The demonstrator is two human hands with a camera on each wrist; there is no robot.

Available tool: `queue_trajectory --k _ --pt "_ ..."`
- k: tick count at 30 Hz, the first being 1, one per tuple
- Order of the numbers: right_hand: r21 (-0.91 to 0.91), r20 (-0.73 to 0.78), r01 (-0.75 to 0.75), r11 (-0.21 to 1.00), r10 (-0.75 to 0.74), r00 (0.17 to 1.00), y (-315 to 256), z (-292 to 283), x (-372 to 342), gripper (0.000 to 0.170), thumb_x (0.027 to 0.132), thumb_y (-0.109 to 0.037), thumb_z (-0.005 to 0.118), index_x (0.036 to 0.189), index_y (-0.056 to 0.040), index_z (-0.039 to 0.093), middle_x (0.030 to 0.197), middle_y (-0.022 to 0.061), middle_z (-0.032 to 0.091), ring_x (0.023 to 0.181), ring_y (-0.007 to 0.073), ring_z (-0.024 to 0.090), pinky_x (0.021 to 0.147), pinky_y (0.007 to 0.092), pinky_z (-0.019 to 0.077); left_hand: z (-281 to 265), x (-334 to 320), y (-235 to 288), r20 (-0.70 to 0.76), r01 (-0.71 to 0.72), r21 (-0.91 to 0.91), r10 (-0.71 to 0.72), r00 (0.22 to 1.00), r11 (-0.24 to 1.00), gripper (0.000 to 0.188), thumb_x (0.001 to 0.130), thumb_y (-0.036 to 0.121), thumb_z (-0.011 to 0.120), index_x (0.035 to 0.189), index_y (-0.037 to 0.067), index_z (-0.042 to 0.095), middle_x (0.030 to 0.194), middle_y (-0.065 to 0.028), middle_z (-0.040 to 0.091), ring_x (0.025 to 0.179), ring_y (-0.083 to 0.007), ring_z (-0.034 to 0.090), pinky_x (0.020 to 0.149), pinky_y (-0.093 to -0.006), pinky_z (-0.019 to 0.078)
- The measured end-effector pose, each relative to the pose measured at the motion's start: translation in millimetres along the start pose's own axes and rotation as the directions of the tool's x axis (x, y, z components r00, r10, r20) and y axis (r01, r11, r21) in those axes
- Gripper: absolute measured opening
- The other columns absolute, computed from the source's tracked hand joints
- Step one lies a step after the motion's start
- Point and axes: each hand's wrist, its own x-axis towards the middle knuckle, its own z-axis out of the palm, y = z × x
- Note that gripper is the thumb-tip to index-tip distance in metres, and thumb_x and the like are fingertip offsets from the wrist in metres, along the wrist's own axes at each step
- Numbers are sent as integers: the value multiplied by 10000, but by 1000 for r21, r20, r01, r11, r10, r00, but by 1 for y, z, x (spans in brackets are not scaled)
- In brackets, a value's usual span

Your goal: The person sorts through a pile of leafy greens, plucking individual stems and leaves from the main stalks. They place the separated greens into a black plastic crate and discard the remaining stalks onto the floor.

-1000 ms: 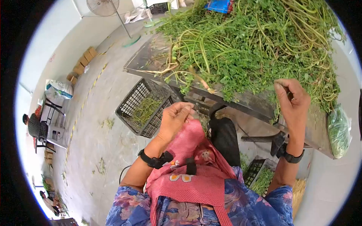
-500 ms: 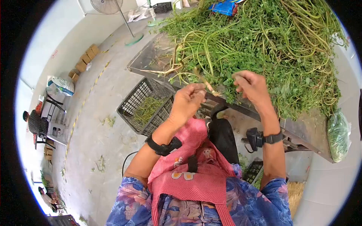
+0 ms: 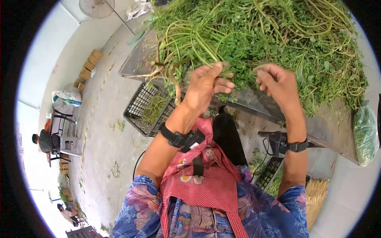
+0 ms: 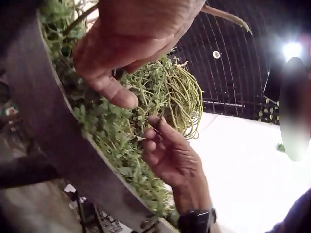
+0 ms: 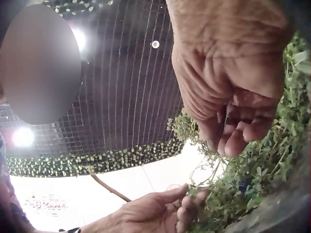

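My left hand [image 3: 203, 85] reaches over the table's front edge with thumb and fingers spread. Blurred leaves show at its fingertips, and in the right wrist view its thumb overlaps leafy sprigs [image 5: 214, 194]. To its right is my right hand [image 3: 279, 81], fingers curled and thumb tip at the forefinger; I cannot tell whether it holds a small piece. Both hands stand before a large heap of leafy green stems [image 3: 258, 43]. A thick brownish stem [image 3: 176, 85] sticks out beside my left wrist.
The metal table [image 3: 274, 105] carries the heap. A black crate [image 3: 139, 109] with cut stems stands on the floor at left, and another crate [image 3: 270, 172] at lower right. A bagged green bundle [image 3: 365, 133] rests at the table's right end. A fan [image 3: 97, 8] stands behind.
My right hand first moved left toward my left hand. My left hand has risen toward the heap, and its fingers have spread apart. The head view has shifted.
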Motion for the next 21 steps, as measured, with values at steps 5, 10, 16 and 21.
queue_trajectory --k 5,10,16,21 --pt "150 -63 36 988 -27 998 6 8 -13 194 853 -123 601 1006 -7 634 728 2 599 625 55 525 550 198 430 27 6 -1 105 130 -216 -109 988 968 446 968 326 351 1148 -56 494 969 -188 630 805 -226 646 656 -293 557" --pt "-142 -160 358 923 -379 912 15 29 -17 304 795 -81 637 1094 -41 603 781 40 600 642 104 534 615 225 440 27 -5 -9 140 213 -107 -198 970 971 394 955 317 388 1100 -21 529 936 -158 645 728 -199 641 508 -246 501" --pt "-202 -143 237 950 -268 953 20 34 -24 271 745 -41 662 1013 -16 636 790 71 623 641 117 560 587 241 453 18 -18 -3 206 104 377 -193 959 921 334 949 302 441 1006 5 581 819 -99 652 559 -93 568 400 -179 391" --pt "257 -99 15 966 11 995 18 26 -42 206 843 -100 616 1012 15 641 794 46 645 619 82 560 553 196 441 9 -53 6 502 -218 493 -71 862 842 369 972 185 407 1304 27 440 1000 -30 645 800 -58 572 659 -204 460"
